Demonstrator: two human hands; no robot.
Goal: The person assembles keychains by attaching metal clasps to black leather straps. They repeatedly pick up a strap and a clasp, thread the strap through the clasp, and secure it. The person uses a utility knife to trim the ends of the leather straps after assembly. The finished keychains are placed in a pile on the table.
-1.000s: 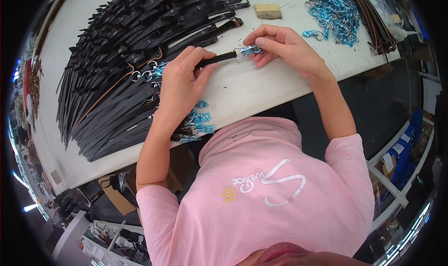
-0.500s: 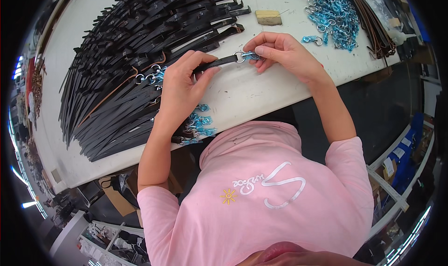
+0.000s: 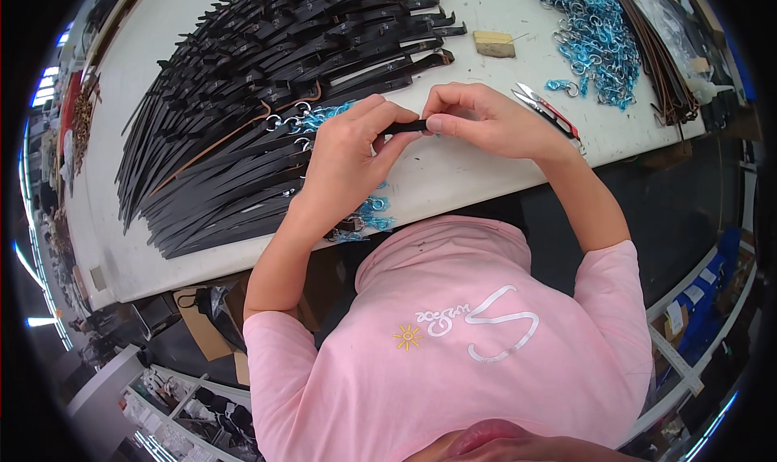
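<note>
Between my two hands, above the table's front part, is a black strap (image 3: 405, 127). My left hand (image 3: 350, 150) pinches it between thumb and fingers. My right hand (image 3: 486, 123) is closed on the strap's other end, thumb and forefinger pressed together. A speck of blue shows under the right fingers; the metal ring and most of the blue-wrapped clasp there are hidden. Thread snips (image 3: 546, 110) with red handles lie beside my right wrist. Left of and partly under my left hand lie finished-looking straps with blue-wrapped clasps (image 3: 372, 211) at their ends.
A large fan of black straps (image 3: 275, 73) covers the table's left half. A heap of blue-wrapped clasps with rings (image 3: 595, 45) lies at the far right, beside brown straps (image 3: 660, 57). A small yellowish block (image 3: 494, 44) with a thin pin sits at the back.
My hands have drawn closer together. The right fingers have shifted onto the strap's end, covering the ring and blue clasp seen before. The red-handled snips have come into sight.
</note>
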